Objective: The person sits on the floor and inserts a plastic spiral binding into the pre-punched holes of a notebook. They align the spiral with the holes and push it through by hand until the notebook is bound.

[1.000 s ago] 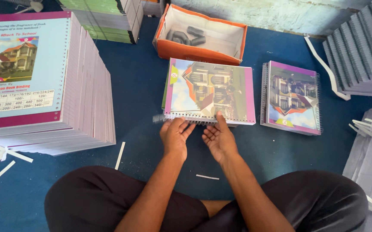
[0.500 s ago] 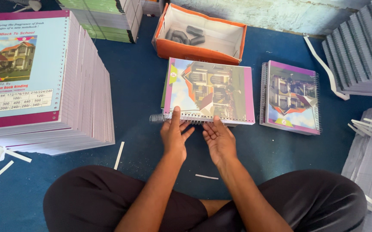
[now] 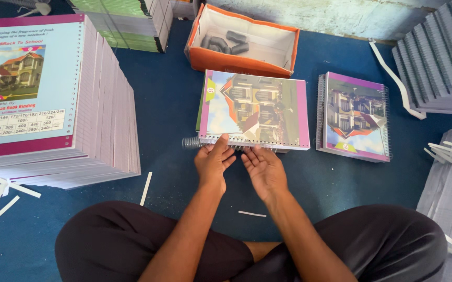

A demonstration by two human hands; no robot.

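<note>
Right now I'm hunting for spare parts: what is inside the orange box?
The orange box holds a few dark, tube-shaped pieces at its left end on a pale floor. Its near wall hides the front strip of the inside.

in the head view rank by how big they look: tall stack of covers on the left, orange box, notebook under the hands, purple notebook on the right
1. Tall stack of covers, though nearest the camera.
2. Notebook under the hands.
3. Orange box, close to it.
4. Purple notebook.

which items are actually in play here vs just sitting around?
In play: left hand, right hand, notebook, spiral wire at its near edge.
Lying about: orange box, bound notebook, tall cover stack, paper strips.
</note>
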